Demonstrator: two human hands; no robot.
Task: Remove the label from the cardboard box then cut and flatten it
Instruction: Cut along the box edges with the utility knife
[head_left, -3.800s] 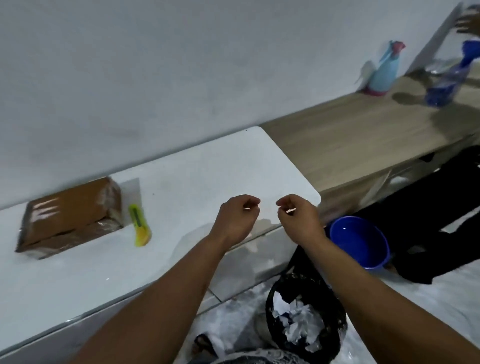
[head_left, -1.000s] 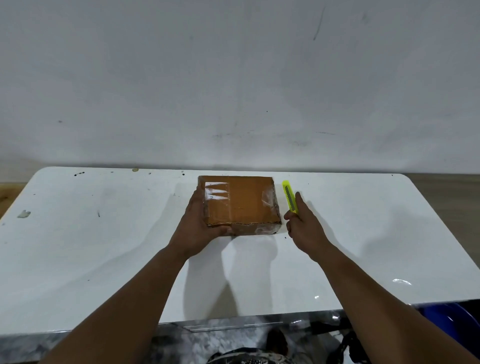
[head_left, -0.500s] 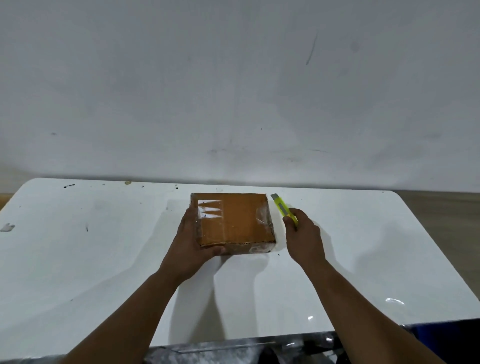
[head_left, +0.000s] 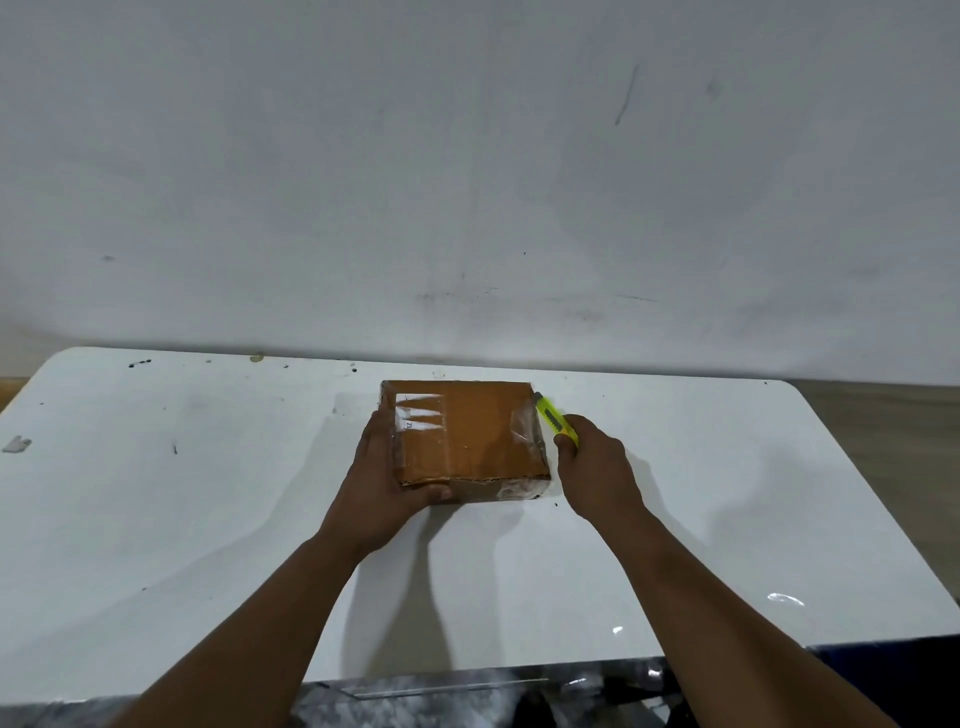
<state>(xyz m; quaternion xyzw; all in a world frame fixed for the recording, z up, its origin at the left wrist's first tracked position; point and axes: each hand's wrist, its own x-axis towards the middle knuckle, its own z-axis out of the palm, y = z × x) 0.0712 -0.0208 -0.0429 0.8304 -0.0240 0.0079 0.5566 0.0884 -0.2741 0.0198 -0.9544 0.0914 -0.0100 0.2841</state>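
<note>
A flat brown cardboard box (head_left: 475, 428) wrapped in clear tape lies on the white table (head_left: 208, 519), near the wall. White label scraps remain at its top left. My left hand (head_left: 387, 480) grips the box's left side and near left corner, thumb on the front face. My right hand (head_left: 597, 467) is closed around a yellow utility knife (head_left: 553, 418), whose tip points at the box's far right corner.
A grey wall rises right behind the table. Small dark specks and a paper scrap (head_left: 15, 444) lie on the left part of the table. Wooden floor (head_left: 883, 441) shows at the right, and dark clutter sits below the table's near edge.
My right hand has picked up the knife from beside the box and tilted its tip toward the box's far right corner. My left hand keeps its grip on the box.
</note>
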